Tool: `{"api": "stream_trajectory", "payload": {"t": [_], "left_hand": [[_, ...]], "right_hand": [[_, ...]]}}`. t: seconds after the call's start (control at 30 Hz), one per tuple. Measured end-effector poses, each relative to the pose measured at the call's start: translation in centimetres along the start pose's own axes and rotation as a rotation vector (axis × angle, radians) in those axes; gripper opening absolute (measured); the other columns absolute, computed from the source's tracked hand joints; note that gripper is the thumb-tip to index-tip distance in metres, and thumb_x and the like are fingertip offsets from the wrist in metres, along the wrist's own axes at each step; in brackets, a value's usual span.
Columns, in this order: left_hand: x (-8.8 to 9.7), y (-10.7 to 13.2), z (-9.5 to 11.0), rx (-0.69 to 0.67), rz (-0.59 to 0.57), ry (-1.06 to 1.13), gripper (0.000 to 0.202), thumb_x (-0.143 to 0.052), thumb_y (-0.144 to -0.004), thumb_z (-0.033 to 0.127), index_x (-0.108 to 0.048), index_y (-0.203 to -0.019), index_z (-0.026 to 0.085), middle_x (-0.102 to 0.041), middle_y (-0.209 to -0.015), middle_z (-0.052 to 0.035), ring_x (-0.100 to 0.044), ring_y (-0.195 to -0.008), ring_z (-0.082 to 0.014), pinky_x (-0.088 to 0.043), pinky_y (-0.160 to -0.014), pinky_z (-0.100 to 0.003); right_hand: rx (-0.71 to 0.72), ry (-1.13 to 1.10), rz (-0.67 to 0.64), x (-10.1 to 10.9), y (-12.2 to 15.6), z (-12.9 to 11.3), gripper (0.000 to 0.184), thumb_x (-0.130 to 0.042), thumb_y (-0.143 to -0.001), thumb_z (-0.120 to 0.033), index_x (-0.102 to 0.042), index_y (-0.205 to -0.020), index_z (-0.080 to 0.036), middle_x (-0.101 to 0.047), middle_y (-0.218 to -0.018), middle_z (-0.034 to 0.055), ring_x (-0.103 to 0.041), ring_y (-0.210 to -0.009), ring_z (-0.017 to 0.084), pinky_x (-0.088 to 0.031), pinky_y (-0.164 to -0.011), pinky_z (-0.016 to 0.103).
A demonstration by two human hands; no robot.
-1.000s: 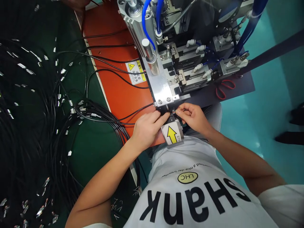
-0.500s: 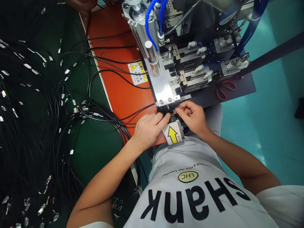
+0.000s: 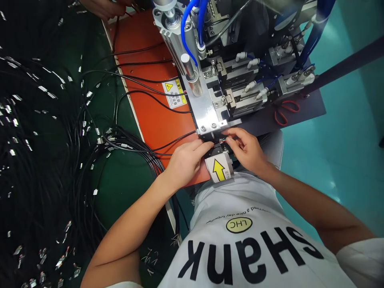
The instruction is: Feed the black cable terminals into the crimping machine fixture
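My left hand (image 3: 187, 162) is closed at the near end of the machine, fingers pressed together on a black cable (image 3: 163, 153) that runs in beneath it from the left. Between my hands, thin coloured wires (image 3: 222, 141) show at the cable's end. My right hand (image 3: 249, 152) is curled on the other side, thumb and fingers at those wires; the exact grip is partly hidden. Just below sits a round metal part (image 3: 219, 167) with a yellow arrow label. Above my fingers is the machine's bright metal plate (image 3: 205, 114).
Black cables with metal ends lie in bundles (image 3: 120, 140) on the green table (image 3: 120, 178) at left. More cables cross the orange board (image 3: 156, 128). Red-handled scissors (image 3: 286, 112) lie on the machine base at right. Another person's hand (image 3: 103, 8) is at top left.
My right hand has drawn slightly right, its thumb lower and apart from the index fingertip, and the coloured wires show more. My left fingers have straightened a little. The view has shifted slightly.
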State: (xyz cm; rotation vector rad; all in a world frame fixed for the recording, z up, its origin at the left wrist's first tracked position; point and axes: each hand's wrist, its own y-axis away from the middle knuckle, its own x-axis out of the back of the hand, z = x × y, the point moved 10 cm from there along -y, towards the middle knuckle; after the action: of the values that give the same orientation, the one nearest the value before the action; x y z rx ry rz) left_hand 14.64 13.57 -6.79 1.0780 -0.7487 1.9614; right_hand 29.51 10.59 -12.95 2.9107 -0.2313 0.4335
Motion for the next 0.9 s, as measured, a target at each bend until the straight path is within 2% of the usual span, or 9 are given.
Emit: {"api": "stream_trajectory", "payload": {"t": [0.07,0.1,0.2,0.27,0.4,0.53,0.7,0.8,0.9], "left_hand": [[-0.2,0.1,-0.1,0.010,0.010,-0.014,0.031,-0.038,-0.094,0.008,-0.062,-0.113,0.013,-0.065,-0.086,-0.0062,-0.060,-0.076,-0.0166,-0.047,-0.064,-0.026],[-0.2,0.2,-0.2,0.020,0.015,-0.012,0.029,-0.039,-0.094,0.009,-0.061,-0.112,0.014,-0.065,-0.086,-0.0060,-0.060,-0.077,-0.0167,-0.048,-0.066,-0.027],[-0.5,0.3,-0.4,0.051,0.014,-0.015,0.024,-0.041,-0.096,0.011,-0.060,-0.110,0.015,-0.066,-0.090,-0.0061,-0.061,-0.081,-0.0165,-0.048,-0.070,-0.027],[-0.6,0.4,-0.3,0.060,0.024,-0.066,0.023,-0.041,-0.098,0.013,-0.061,-0.109,0.016,-0.065,-0.091,-0.0072,-0.061,-0.083,-0.0173,-0.046,-0.070,-0.028],[0.1,1.1,0.2,0.082,0.164,-0.249,0.021,-0.047,-0.097,0.018,-0.066,-0.107,0.018,-0.063,-0.091,-0.0096,-0.057,-0.086,-0.0216,-0.041,-0.070,-0.033],[-0.6,2.0,0.4,0.077,0.211,-0.195,0.027,-0.046,-0.096,0.013,-0.063,-0.118,0.016,-0.065,-0.097,-0.0118,-0.056,-0.086,-0.0214,-0.044,-0.073,-0.034],[-0.5,3.8,-0.7,0.187,0.228,0.038,0.034,-0.048,-0.095,0.012,-0.056,-0.128,0.016,-0.063,-0.110,-0.0137,-0.059,-0.104,-0.0223,-0.050,-0.092,-0.036],[-0.5,5.3,-0.6,0.250,0.212,-0.057,0.040,-0.049,-0.095,0.013,-0.054,-0.135,0.013,-0.059,-0.115,-0.0174,-0.057,-0.110,-0.0254,-0.050,-0.095,-0.039],[-1.0,6.4,-0.2,0.245,0.135,-0.218,0.052,-0.051,-0.095,0.015,-0.043,-0.146,0.012,-0.056,-0.128,-0.0219,-0.054,-0.120,-0.0315,-0.047,-0.100,-0.045]], "right_hand": [[0.076,0.052,0.039,0.5,0.7,-0.5,0.018,-0.058,-0.093,-0.032,-0.071,-0.106,-0.026,-0.068,-0.100,0.0038,-0.057,-0.069,0.015,-0.047,-0.064,0.030],[0.054,0.024,0.039,0.5,0.8,-0.1,0.018,-0.059,-0.093,-0.033,-0.071,-0.104,-0.026,-0.068,-0.100,0.0038,-0.057,-0.067,0.014,-0.046,-0.062,0.029],[-0.136,-0.179,-0.028,-0.3,0.3,2.0,0.022,-0.060,-0.093,-0.042,-0.069,-0.096,-0.023,-0.069,-0.091,0.0025,-0.050,-0.053,0.010,-0.041,-0.051,0.026],[-0.235,-0.284,-0.097,-1.3,-0.3,2.7,0.027,-0.062,-0.091,-0.046,-0.067,-0.087,-0.020,-0.068,-0.082,0.0014,-0.049,-0.051,0.008,-0.041,-0.050,0.024],[-0.330,-0.381,-0.132,-2.3,-1.2,3.1,0.026,-0.071,-0.084,-0.041,-0.063,-0.076,-0.017,-0.064,-0.072,-0.0007,-0.048,-0.051,0.007,-0.040,-0.051,0.022],[-0.381,-0.470,-0.150,-2.9,-1.2,3.3,0.021,-0.070,-0.085,-0.030,-0.062,-0.072,-0.016,-0.061,-0.070,-0.0011,-0.044,-0.050,0.005,-0.036,-0.049,0.021],[-0.440,-0.489,-0.160,-3.0,-0.9,3.4,0.021,-0.070,-0.084,-0.025,-0.061,-0.068,-0.015,-0.058,-0.067,-0.0010,-0.043,-0.049,0.005,-0.033,-0.047,0.021],[-0.448,-0.481,-0.153,-2.9,-1.0,3.2,0.022,-0.073,-0.083,-0.026,-0.061,-0.067,-0.015,-0.057,-0.066,-0.0013,-0.042,-0.049,0.005,-0.033,-0.047,0.021],[-0.445,-0.475,-0.158,-2.9,-1.1,3.3,0.023,-0.075,-0.081,-0.030,-0.062,-0.069,-0.015,-0.058,-0.067,-0.0014,-0.042,-0.049,0.005,-0.033,-0.048,0.022]]}}
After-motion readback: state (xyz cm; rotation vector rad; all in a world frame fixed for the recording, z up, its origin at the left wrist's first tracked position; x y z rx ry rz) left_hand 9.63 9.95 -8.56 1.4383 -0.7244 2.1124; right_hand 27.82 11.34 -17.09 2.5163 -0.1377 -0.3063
